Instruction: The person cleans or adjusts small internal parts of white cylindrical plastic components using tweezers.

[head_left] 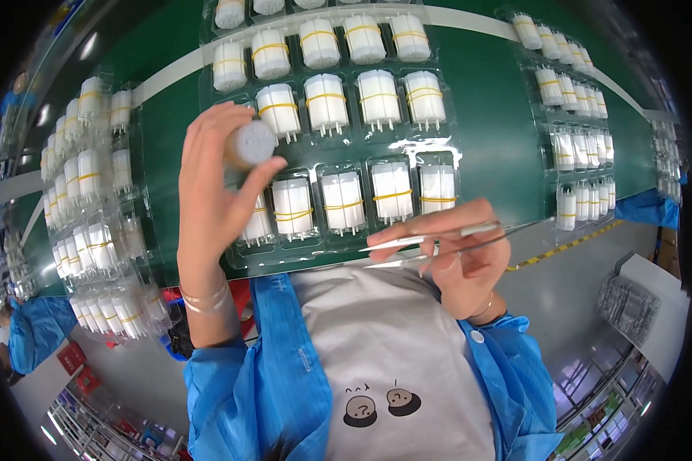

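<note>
My left hand [207, 173] is closed around a white cylinder [257, 144], its pale round end facing right and its body mostly hidden by the fingers. It is held above the left side of the middle trays. My right hand [469, 265] pinches a pair of metal tweezers [404, 244], the tips pointing left and a little apart with nothing between them. Below them, a clear plastic tray [284, 260] at the table's near edge holds a row of white cylinders [342, 201] with thin pins and yellow rubber bands. Another row of banded cylinders [327, 102] lies just beyond.
Stacked clear trays of the same cylinders stand at the left [88, 180] and at the right [569, 146] on the green table [492, 115]. A white strip [469, 21] crosses the far side. Other people's blue sleeves [42, 326] show at the left rim and far right.
</note>
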`<state>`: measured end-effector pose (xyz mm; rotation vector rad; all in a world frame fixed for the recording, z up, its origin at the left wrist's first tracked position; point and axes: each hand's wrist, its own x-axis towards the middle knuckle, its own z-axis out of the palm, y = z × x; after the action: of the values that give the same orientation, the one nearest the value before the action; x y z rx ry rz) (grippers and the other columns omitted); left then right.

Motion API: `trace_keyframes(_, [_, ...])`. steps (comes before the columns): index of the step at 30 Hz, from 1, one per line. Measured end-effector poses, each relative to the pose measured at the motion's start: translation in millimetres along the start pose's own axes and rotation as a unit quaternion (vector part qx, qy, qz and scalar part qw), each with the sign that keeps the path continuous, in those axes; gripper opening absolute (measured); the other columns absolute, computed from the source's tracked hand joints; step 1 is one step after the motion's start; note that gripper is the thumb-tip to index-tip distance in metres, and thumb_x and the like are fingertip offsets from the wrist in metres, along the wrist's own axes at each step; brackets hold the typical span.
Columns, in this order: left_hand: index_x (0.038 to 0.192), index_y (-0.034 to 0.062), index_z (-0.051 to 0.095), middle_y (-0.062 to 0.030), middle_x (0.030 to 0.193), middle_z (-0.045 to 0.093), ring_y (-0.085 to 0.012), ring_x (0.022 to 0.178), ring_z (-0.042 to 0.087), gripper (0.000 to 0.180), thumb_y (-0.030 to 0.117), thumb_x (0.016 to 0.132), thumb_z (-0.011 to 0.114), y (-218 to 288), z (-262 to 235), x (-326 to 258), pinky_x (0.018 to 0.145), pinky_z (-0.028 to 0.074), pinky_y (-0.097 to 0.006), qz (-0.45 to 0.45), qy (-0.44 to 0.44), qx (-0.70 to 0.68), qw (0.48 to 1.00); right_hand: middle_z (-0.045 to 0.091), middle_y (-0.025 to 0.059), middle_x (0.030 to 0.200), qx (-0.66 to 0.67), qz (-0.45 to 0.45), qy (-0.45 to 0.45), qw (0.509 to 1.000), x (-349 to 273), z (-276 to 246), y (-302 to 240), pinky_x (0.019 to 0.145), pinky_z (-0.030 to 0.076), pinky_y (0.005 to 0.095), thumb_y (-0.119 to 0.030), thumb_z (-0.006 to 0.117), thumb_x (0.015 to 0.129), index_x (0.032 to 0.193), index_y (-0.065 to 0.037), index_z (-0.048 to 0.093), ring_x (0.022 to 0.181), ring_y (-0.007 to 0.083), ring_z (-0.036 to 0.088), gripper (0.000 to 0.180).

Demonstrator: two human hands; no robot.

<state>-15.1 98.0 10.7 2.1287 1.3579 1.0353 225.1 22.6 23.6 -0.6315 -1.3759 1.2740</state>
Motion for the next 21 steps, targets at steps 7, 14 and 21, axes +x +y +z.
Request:
trace_keyframes(7, [0.097,0.0019,0.053,-0.0127,0.107,0.056,-0.0325,0.100,0.052,0.038,0.005,0.064,0.071,-1.5,-5.9,21.1,0.085,0.041,-0.039,0.082,-0.047,0.175,0.980,0.062,0.0241,0.091,0.028,0.044,0.048,0.997,0.4,-1.9,-0.6,0.057,0.052,0.0281,0.001,0.055,0.082,0.102,0.005,0.043,0.073,0.0259,0.066,0.023])
trace_keyframes(14, [0.112,0.0026,0.052,-0.0147,0.114,0.049,-0.0321,0.108,0.043,0.060,0.031,0.064,0.076,-7.4,11.3,33.9,0.089,0.037,-0.040,0.086,-0.070,0.195,0.974,0.063,0.0223,0.092,0.023,0.066,0.022,0.997,0.8,-4.1,0.4,0.063,0.052,0.0287,0.000,0.057,0.081,0.094,0.007,0.048,0.081,0.0240,0.065,0.017])
trace_keyframes(21, [0.111,0.0047,0.052,-0.0110,0.110,0.057,-0.0286,0.103,0.053,0.062,0.024,0.059,0.080,-6.3,8.7,24.0,0.093,0.037,-0.039,0.041,-0.042,0.160,0.985,0.062,0.0224,0.094,0.052,0.068,0.033,0.996,-5.8,-2.3,-6.1,0.059,0.050,0.0247,0.001,0.055,0.081,0.089,0.006,0.051,0.078,0.0223,0.065,0.010])
